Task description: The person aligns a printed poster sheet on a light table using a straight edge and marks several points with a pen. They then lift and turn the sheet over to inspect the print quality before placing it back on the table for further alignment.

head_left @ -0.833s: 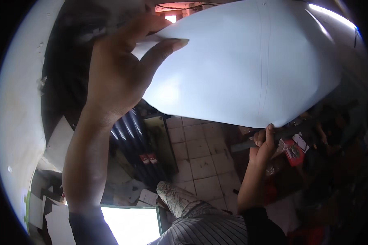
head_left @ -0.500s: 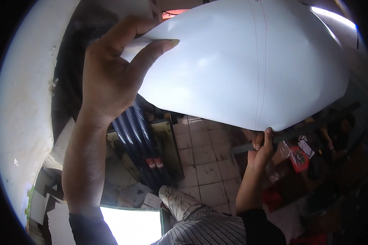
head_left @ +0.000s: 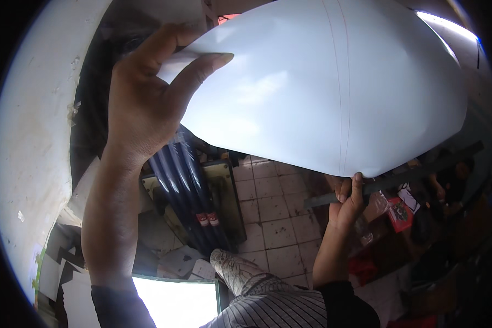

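A large white sheet (head_left: pixel 279 104) with two thin red lines running down it is raised in front of me, bowed along its lower edge. My left hand (head_left: pixel 147 93) pinches its upper-left edge between thumb and fingers. Lower right, my right hand (head_left: pixel 347 199) grips the bottom edge of the same sheet, thumb on the near side and fingers curled. A long dark flat bar (head_left: pixel 421 172) crosses right at this hand, under the sheet; I cannot tell whether the fingers hold it too. The sheet's far side is hidden.
Dark rolls in clear wrap (head_left: pixel 188 180) lean below my left wrist. Pale wall (head_left: pixel 33 126) curves along the left. Floor tiles (head_left: pixel 279 235) show between my arms. A bright white panel (head_left: pixel 175 300) lies lower left. A red package (head_left: pixel 400 214) sits among clutter at right.
The sheet's red lines have shifted slightly left, and the glare on it has spread. Both hands keep their grip with only small movement.
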{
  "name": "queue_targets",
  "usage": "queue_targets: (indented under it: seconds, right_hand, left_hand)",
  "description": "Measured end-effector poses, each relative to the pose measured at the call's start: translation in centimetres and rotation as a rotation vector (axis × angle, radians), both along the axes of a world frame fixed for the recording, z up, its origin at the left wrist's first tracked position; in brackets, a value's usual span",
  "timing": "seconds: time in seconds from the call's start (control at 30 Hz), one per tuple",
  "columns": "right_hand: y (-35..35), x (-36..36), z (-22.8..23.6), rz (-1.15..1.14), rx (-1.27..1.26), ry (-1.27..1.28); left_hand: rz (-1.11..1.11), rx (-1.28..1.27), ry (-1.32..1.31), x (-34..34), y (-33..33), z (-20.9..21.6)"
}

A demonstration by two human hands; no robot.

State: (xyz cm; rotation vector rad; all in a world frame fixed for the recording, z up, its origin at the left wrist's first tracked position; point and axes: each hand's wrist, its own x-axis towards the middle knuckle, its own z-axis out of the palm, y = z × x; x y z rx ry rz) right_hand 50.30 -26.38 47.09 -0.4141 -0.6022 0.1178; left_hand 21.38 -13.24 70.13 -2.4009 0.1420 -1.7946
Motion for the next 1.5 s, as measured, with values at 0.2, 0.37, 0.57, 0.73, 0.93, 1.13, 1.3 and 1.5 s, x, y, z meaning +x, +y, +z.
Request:
queue_targets:
  seconds: [0.2, 0.37, 0.57, 0.73, 0.93, 1.13, 1.3, 1.5]
  right_hand:
    - [0.5, -1.0, 0.4, -0.053, 0.002, 0.053]
    - [0.4, -0.7, -0.5, -0.011, -0.009, -0.007]
    - [0.1, -1.1, 1.0, -0.056, -0.006, 0.045]
    - [0.7, 0.4, 0.6, -0.008, 0.008, 0.039]
    - [1.7, 2.2, 4.2, -0.109, -0.09, 0.176]
    - [2.1, 4.5, 4.2, 0.391, -0.102, -0.051]
    - [1.8, 4.2, 4.2, 0.327, -0.269, -0.016]
    - [4.6, 2.9, 5.3, -0.054, -0.421, -0.171]
  left_hand:
    - [-0.02, -0.207, 0.077, -0.1, 1.0, -0.4]
    - [0.042, -0.264, 0.082, -0.3, 2.3, -1.2]
    - [0.152, -0.548, 0.134, -0.3, 3.6, -1.8]
    - [0.089, -0.844, 0.24, -0.6, 6.3, -4.0]
    - [-0.577, -1.399, 0.305, -1.2, 9.0, -5.8]
    - [-1.096, -1.152, 0.184, -0.6, 11.2, -7.3]
    - [-1.04, -1.235, 0.089, -0.8, 8.9, -3.9]
    - [-0.562, -1.214, 0.077, -0.4, 7.1, -1.4]
